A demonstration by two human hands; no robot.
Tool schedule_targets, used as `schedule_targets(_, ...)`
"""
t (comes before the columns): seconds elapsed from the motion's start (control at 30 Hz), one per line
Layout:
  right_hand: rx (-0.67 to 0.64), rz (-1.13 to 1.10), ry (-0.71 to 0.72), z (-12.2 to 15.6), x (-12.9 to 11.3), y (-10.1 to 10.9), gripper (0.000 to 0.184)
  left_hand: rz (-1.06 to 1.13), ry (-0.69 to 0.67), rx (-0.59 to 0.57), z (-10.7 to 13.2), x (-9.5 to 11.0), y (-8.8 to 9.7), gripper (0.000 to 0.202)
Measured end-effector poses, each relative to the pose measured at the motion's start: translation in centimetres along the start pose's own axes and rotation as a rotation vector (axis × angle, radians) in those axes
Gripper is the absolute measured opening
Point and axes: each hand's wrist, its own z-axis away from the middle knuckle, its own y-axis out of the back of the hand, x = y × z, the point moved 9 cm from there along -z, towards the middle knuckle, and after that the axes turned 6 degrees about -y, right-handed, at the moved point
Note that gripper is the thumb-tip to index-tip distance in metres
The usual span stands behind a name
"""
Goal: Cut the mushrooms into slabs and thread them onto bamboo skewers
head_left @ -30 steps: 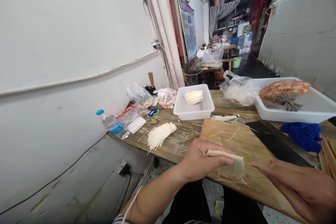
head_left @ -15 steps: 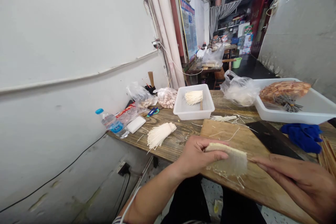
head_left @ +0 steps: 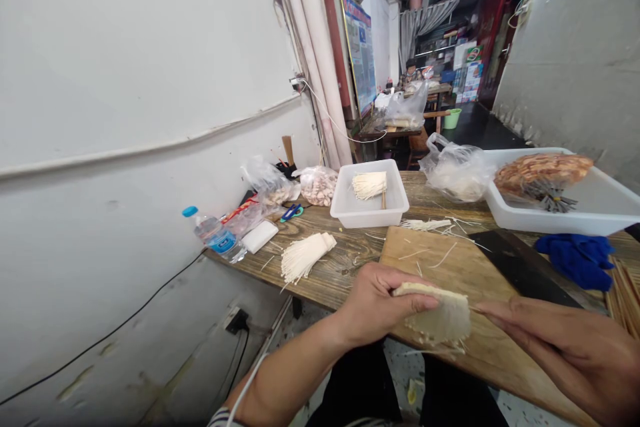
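Note:
My left hand (head_left: 377,303) is closed around a flat bunch of enoki mushrooms (head_left: 449,321), thumb on the near side, above the wooden cutting board (head_left: 417,250). The pale cut edge of the bunch faces up, and its thin stems hang down toward me. At the bunch's right side, the fingertips of my right hand (head_left: 565,340) pinch a thin wooden skewer (head_left: 473,309). Only a short piece of the skewer shows; whether its tip is inside the mushrooms is hidden. Another enoki bunch (head_left: 306,257) lies on the table left of the board.
A white tub (head_left: 367,219) behind the board holds a skewered enoki bunch. At right are a cleaver (head_left: 520,270), a blue cloth (head_left: 575,260), loose skewers (head_left: 625,300) and a white tray (head_left: 565,225) with bagged food. A water bottle (head_left: 215,237) lies at left.
The enoki bunch in my left hand has dipped and tilted slightly, its upper edge now lower. My right hand stays at its right side with the skewer, shifted slightly.

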Motion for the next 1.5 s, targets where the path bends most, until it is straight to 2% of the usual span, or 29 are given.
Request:
schedule_targets(0.17, 0.027, -0.01, 0.01, -0.4, -0.4, 0.3, 0.023, -0.03, 0.005, 0.007, -0.1, -0.1, 0.1, 0.029)
schedule_targets(0.43, 0.02, 0.12, 0.068, 0.1, -0.6, -0.8, 0.026, 0.059, 0.042, -0.018, -0.4, -0.6, -0.6, 0.028)
schedule_targets(0.53, 0.018, 0.085, 0.042, -0.2, -0.4, -0.7, 0.025, 0.065, 0.071, -0.029, -0.5, -0.9, -0.6, 0.03)
schedule_targets(0.7, 0.064, 0.011, 0.018, -0.4, -0.2, -0.1, 0.025, 0.052, 0.114, 0.017, -0.4, -1.4, 0.3, 0.04)
schedule_targets(0.9, 0.02, 0.036, -0.025, 0.2, 0.6, -0.4, 0.026, 0.044, 0.033, -0.011, -0.4, -0.5, 0.5, 0.025)
schedule_targets(1.07, 0.064, 0.049, -0.023, 0.1, 0.4, 0.1, 0.022, 0.053, 0.026, -0.002, -0.4, -0.1, 0.5, 0.024)
schedule_targets(1.27, -0.018, 0.129, -0.071, 1.7, 1.9, -0.6, 0.023, 0.035, 0.006, 0.009, -0.4, 0.2, 0.6, 0.025)
schedule_targets(1.5, -0.076, 0.259, -0.022, 3.7, 2.5, -1.0, 0.032, 0.068, 0.007, -0.027, -0.3, 0.1, -0.1, 0.029)
